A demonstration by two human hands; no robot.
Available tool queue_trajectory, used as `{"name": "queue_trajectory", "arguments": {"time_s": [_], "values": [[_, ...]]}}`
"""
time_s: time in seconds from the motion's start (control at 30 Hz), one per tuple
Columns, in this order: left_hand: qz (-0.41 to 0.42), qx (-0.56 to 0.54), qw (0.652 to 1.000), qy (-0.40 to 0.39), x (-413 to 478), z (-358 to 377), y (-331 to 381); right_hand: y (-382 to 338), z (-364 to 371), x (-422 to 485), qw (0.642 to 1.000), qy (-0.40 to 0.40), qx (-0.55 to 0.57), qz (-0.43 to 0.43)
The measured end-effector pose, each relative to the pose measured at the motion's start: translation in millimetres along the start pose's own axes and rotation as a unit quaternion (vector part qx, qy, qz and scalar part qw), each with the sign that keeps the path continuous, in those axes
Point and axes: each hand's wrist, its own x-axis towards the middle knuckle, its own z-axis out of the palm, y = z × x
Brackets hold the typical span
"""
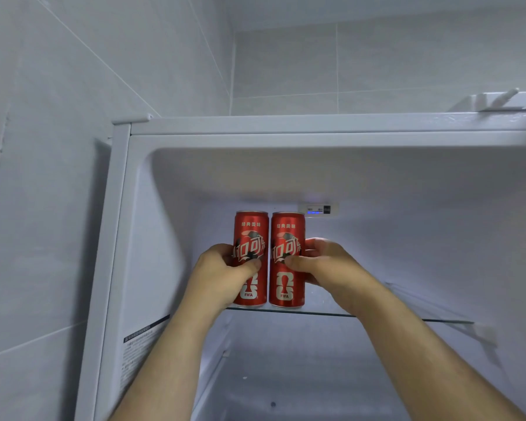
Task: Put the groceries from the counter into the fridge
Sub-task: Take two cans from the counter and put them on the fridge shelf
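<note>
Each red cola can (251, 238) (287, 241) is gripped mid-body by one hand (222, 268) (325, 265) on the glass shelf (407, 317); rigid, smooth, likely slippery, best held around the middle.

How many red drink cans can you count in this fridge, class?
2. The left can stands upright on the glass shelf, held by the left hand; the right can stands close beside it, held by the right hand. No others show.
</note>
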Motion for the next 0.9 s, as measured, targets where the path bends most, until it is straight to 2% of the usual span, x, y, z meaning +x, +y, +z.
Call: {"name": "queue_trajectory", "arguments": {"time_s": [0.17, 0.3, 0.9], "values": [[0.012, 0.008, 1.0, -0.012, -3, -2, 0, 1, 0, -1, 1.0, -0.013, -0.019, -0.003], [0.011, 0.04, 0.999, -0.01, -1, -1, 0, 0, 2, 2, 0.998, 0.013, -0.067, 0.0], [-0.056, 0.082, 0.995, -0.018, 36, 13, -6, 7, 3, 40, 0.997, -0.005, -0.078, 0.008]]}}
